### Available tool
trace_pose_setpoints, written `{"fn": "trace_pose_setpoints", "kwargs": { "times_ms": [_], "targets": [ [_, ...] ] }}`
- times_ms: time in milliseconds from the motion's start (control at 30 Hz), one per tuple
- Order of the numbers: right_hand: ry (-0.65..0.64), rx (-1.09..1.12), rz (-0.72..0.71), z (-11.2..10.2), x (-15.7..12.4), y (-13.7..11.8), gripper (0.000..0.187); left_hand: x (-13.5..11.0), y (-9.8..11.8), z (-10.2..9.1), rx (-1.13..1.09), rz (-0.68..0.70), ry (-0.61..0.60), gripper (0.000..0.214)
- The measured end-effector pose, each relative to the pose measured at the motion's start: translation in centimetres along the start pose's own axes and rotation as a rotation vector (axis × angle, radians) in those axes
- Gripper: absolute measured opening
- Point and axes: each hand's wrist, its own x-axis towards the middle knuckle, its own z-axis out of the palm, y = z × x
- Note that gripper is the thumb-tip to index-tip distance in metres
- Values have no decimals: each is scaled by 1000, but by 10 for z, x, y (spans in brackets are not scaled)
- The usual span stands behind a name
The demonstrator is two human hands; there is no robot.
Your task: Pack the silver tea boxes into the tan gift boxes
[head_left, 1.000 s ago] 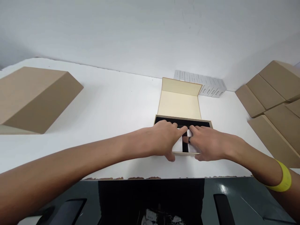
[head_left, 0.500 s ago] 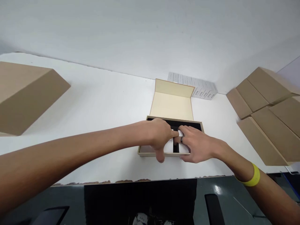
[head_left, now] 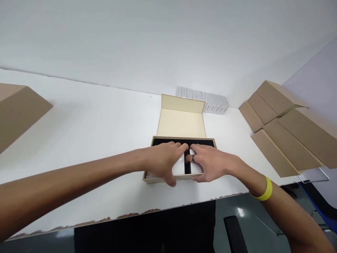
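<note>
An open cream gift box (head_left: 181, 123) with a black-lined tray lies in front of me, its lid folded back. Inside are two white boxes, a left white box (head_left: 179, 168) and a right white box (head_left: 196, 168), with a dark gap between them. My left hand (head_left: 160, 160) spreads over the left one, fingertips by its far inner side and thumb apart over the tray's front edge. My right hand (head_left: 210, 160), wearing a dark ring, curls round the right one, one finger in the gap and thumb at the front. The hands cover part of both.
A row of slim white cartons (head_left: 202, 98) stands against the wall behind the lid. Brown boxes (head_left: 292, 140) are at the right, and another brown box (head_left: 21, 112) is at the left. The table's chipped front edge (head_left: 131, 215) runs below, with a chair armrest (head_left: 235, 233) beyond it.
My left hand has gone from pointing with one finger to spreading its fingers over the left white box. My right hand stays on its box. The view has shifted.
</note>
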Motion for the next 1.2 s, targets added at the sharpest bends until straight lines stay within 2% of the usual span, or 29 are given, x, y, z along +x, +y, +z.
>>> {"fn": "trace_pose_setpoints", "kwargs": {
  "times_ms": [133, 200, 233, 267, 333, 400, 433, 500, 533, 600, 667, 767, 900, 1033, 1100, 1200],
  "targets": [
    [35, -1, -6, 3, -3, -3, 54, -17, 4, -3, -121, -46, 29, 95],
    [95, -1, -28, 4, -9, -3, 56, -24, 4, -16, -222, -35, 50, 92],
    [150, 12, -39, 5, -14, -2, 59, -23, 1, -24, -273, -17, 86, 83],
    [222, 42, -48, 6, -21, 0, 62, -21, -4, -34, -316, -10, 162, 70],
    [418, 170, -52, 14, -39, 6, 62, -6, -24, -51, -368, -87, 417, 46],
    [693, 370, -36, 33, -59, 9, 45, 17, -53, -63, -388, -307, 734, 33],
    [870, 475, -21, 46, -69, 9, 33, 31, -69, -65, -388, -407, 823, 33],
    [1204, 656, 76, 79, -85, 6, 17, 58, -99, -64, -393, -539, 863, 40],
    [1302, 721, 125, 98, -91, 2, 13, 70, -112, -61, -396, -582, 868, 42],
    [1418, 870, 182, 133, -97, -7, 10, 91, -131, -51, -389, -632, 883, 44],
    [1462, 956, 245, 159, -97, -17, 9, 104, -142, -41, -381, -645, 895, 43],
    [1438, 990, 208, 175, -91, -27, 13, 110, -148, -33, -397, -639, 885, 39],
    [1399, 999, 206, 166, -83, -34, 18, 100, -146, -39, -451, -603, 909, 38],
    [1413, 902, 100, 154, -86, -41, 14, 72, -125, -48, -474, -444, 1028, 25],
    [1433, 876, 106, 151, -93, -46, 13, 42, -106, -43, -474, -362, 1102, 27],
    [1547, 880, 290, 157, -112, -46, 12, -30, -75, -19, -382, -226, 1197, 25]
  ]
}}
